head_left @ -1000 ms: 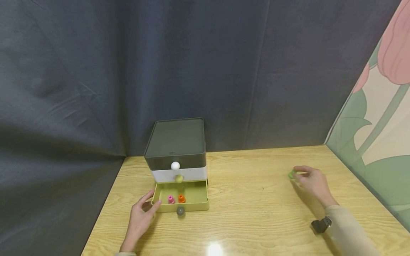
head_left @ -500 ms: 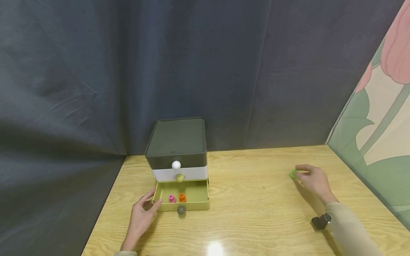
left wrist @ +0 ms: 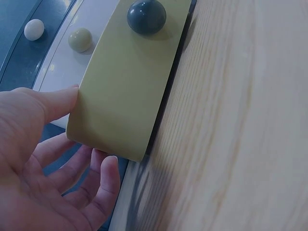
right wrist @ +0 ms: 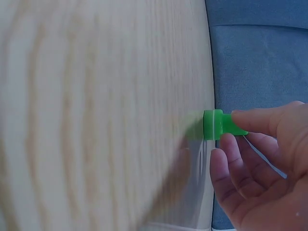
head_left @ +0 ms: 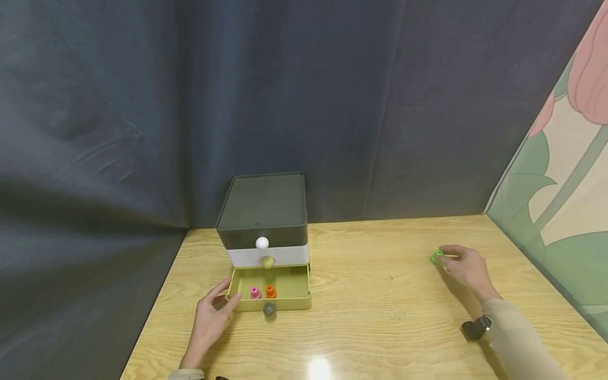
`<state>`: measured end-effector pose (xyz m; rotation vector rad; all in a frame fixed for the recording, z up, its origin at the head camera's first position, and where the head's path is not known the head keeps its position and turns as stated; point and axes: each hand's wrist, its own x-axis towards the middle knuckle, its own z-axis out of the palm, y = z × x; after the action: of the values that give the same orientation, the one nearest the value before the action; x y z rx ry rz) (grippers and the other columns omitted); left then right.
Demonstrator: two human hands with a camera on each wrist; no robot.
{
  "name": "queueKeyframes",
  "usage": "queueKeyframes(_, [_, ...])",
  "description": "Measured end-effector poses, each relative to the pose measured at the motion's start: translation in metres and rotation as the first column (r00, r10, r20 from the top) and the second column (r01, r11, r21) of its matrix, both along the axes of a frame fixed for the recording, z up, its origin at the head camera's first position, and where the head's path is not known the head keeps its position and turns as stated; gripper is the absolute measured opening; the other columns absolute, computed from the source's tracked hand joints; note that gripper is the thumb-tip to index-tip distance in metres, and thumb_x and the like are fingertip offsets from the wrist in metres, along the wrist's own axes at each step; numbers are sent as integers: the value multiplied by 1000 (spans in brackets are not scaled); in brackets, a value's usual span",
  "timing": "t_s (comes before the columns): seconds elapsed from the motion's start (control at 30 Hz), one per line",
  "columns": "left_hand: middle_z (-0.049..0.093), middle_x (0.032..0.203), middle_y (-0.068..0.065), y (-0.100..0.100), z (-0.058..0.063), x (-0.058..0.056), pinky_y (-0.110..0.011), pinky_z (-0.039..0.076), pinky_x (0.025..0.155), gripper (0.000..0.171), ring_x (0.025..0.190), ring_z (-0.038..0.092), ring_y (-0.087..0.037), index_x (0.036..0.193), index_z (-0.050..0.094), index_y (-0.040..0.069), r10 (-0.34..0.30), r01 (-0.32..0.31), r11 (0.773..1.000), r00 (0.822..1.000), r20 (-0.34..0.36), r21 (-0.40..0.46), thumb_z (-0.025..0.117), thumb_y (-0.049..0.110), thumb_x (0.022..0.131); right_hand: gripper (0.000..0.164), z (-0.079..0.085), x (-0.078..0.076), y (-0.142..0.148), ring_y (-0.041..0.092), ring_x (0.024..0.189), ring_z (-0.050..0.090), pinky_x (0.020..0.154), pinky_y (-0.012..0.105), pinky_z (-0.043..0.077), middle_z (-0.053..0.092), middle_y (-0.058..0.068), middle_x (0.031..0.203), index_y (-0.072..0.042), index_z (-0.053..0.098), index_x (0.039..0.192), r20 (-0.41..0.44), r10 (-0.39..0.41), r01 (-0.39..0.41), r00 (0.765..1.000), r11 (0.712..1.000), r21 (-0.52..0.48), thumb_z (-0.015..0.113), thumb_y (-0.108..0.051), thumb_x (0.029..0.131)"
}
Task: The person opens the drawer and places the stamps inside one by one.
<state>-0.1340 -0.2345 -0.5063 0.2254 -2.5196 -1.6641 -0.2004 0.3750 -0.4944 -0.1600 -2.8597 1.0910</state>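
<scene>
A small drawer cabinet stands on the table, its lowest yellow-green drawer [head_left: 294, 304] pulled out. My left hand [head_left: 209, 319] holds that drawer's front left corner, the thumb at the top edge and the fingers around the side. Inside the drawer, a pink stepped peg [head_left: 255, 293] and an orange stepped peg [head_left: 271, 292] stand side by side. Far to the right, my right hand [head_left: 465, 269] pinches a green stepped peg [right wrist: 213, 125] by its narrow end, between thumb and fingers. The peg's wide base is right at the tabletop.
The cabinet has a dark top drawer [head_left: 237, 238] with a white knob and a white middle drawer [head_left: 290, 256] with a yellow-green knob. A dark curtain [head_left: 332, 105] hangs behind the wooden table [head_left: 370, 316]. A floral panel [head_left: 570, 200] lines the right side.
The head view shifts slightly. Both hands keep their places, the left at the drawer corner and the right at the green peg, of which a little more shows now.
</scene>
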Motion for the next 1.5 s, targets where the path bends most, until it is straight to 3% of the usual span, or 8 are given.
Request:
queueKeyframes(0.13, [61,150,-24,1,0,-1,-20,57,71,62,114,66,-24,152,56,1,-3,3,1000,1000,0,-4,79,19,98,55,-1,1,2,48,105,74,74,33,57,67,37,131,9,62,139,-5,-3,3,1000,1000,-1,67,-35,106])
queueKeyframes(0.4, [62,149,-22,0,1,-1,-20,57,69,61,102,63,-8,152,57,2,-3,3,1000,1000,10,19,79,17,97,57,0,1,4,44,102,76,73,31,56,69,35,129,8,62,140,-4,-4,4,1000,1000,-18,67,-36,105])
queueKeyframes(0.8, [60,151,-22,0,1,-1,-21,57,69,62,103,63,-8,153,55,1,-8,8,1000,1000,19,13,78,18,98,55,9,7,-8,37,95,78,70,25,55,71,34,126,7,63,140,-39,25,-26,999,999,-44,69,-36,105])
queueKeyframes(1.13, [61,151,-21,-1,1,0,-21,58,70,61,101,63,-6,153,56,3,0,-1,1000,1000,14,18,79,17,98,50,18,12,-28,46,104,75,76,34,58,72,32,125,4,67,136,-83,62,-64,995,998,-22,69,-35,105])
queueKeyframes(1.37, [59,152,-24,-1,0,0,-21,57,70,63,103,62,-5,153,55,0,-10,10,1000,1000,13,14,79,19,98,44,24,15,-44,43,101,77,73,28,56,76,28,122,2,72,131,-128,79,-81,989,997,-11,73,-31,102])
queueKeyframes(1.5, [61,150,-22,0,0,0,-21,58,70,61,102,63,-6,152,56,2,-5,5,1000,1000,13,14,78,18,98,41,26,17,-53,40,99,77,77,35,60,78,26,117,1,73,128,-145,95,-96,985,995,-3,74,-30,102])
